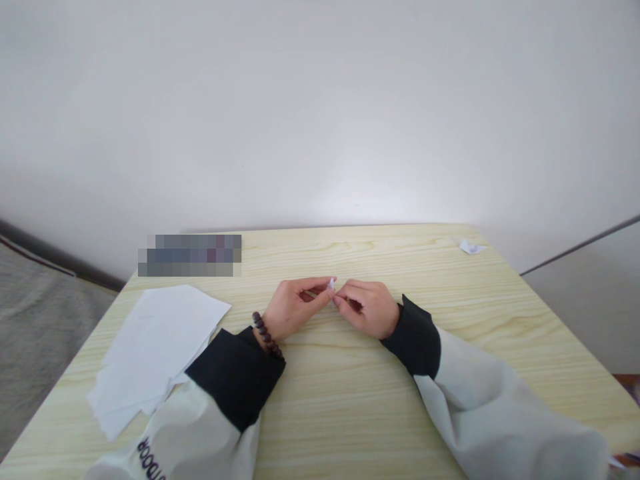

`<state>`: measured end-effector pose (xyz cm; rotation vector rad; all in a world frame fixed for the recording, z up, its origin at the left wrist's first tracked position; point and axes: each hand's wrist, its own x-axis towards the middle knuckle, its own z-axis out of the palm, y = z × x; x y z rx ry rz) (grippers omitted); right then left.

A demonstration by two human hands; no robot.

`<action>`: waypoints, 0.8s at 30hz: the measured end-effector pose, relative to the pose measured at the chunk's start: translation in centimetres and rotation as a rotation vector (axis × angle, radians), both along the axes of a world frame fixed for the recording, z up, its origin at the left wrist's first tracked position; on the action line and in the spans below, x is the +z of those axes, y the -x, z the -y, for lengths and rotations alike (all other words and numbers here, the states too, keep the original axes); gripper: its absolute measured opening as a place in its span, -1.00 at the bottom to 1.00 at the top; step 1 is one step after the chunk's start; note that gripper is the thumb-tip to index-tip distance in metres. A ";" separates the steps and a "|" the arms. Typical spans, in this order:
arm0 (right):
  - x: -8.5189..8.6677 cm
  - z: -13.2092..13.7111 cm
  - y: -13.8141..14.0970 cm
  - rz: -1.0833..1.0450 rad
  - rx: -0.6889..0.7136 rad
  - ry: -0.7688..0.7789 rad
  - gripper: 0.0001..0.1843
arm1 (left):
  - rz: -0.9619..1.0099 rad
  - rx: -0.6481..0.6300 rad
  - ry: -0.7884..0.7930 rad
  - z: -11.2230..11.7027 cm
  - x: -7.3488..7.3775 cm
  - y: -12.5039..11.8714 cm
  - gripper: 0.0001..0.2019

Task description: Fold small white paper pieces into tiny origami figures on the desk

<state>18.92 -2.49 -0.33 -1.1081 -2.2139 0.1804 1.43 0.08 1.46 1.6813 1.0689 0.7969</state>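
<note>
Near the middle of the table, my left hand (pixel 299 305) pinches a small folded piece of white paper (pixel 331 285) between thumb and fingers. From the other side, the fingertips of my right hand (pixel 367 307) are pressed together at the paper's lower right edge. Most of the paper is hidden by the fingers, so its full shape does not show. A beaded bracelet (pixel 267 335) circles my left wrist, just above a black cuff.
Several loose white sheets (pixel 150 333) overlap on the left of the wooden table (pixel 345 413). A small folded white paper (pixel 471 247) lies at the far right corner. A blurred-out object (pixel 190 255) is at the back left. A white wall (pixel 320 120) rises behind the table.
</note>
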 end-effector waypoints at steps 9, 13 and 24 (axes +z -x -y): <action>0.1 0.2 0.2 0.000 -0.066 -0.037 -0.80 | -0.032 -0.003 -0.024 -0.1 -0.2 0.1 -0.63; -0.1 0.2 0.5 0.052 -0.180 -0.101 -0.83 | -0.109 0.031 -0.132 0.1 -0.1 -0.1 -0.68; -0.5 0.1 0.6 -0.191 -0.275 0.072 -0.87 | -0.178 0.021 -0.286 0.2 -0.2 -0.2 -0.68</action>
